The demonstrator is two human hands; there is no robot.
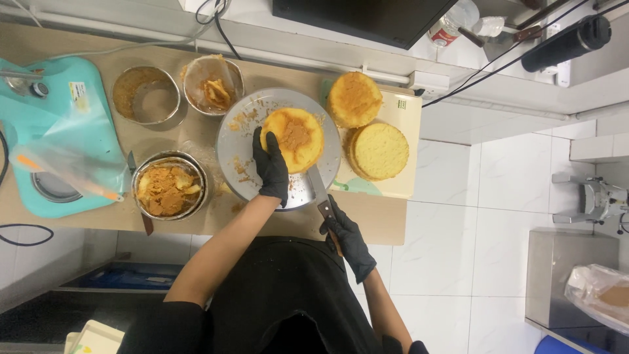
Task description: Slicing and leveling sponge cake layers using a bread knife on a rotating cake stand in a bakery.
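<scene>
A round yellow sponge cake layer (300, 137) with a brown patch on top sits on a grey round turntable plate (244, 149). My left hand (270, 167), in a black glove, rests flat against the cake's left side. My right hand (347, 237), also gloved black, grips the dark handle of a long knife (318, 187) whose blade lies under the cake's near edge, at the plate's rim.
Two more sponge layers (354, 98) (380, 151) lie on a pale board (405, 111) to the right. Three metal bowls stand left: one of cake scraps (169, 187), one nearly bare (145, 95), one film-lined (213, 84). A teal scale (59, 137) with a piping bag occupies the far left.
</scene>
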